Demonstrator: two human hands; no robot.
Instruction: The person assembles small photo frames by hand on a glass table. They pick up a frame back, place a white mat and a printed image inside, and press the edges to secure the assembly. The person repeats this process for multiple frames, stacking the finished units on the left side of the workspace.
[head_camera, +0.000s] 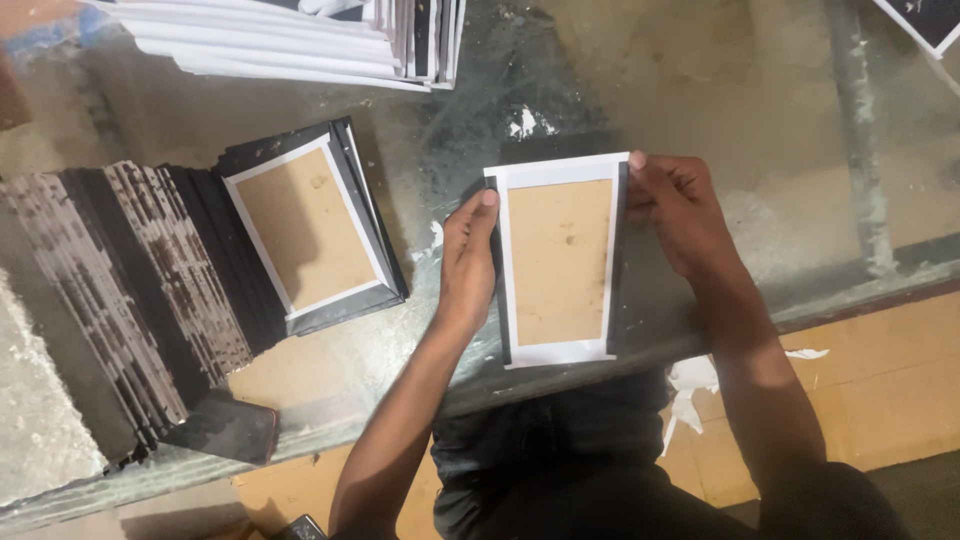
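A rectangular board (558, 260) lies flat on the glass tabletop (700, 90). It has a brown cardboard middle, white paper flaps folded over its edges and black showing at the long sides. My left hand (467, 262) presses along its left edge, thumb on the white flap near the top corner. My right hand (676, 212) pinches the upper right corner, fingers on the black side strip.
To the left, a leaning row of several similar black boards (150, 280) ends with one lying face up (310, 230). A stack of white-edged sheets (300, 40) sits at the far edge. A dark phone (232, 428) rests near the table's front edge.
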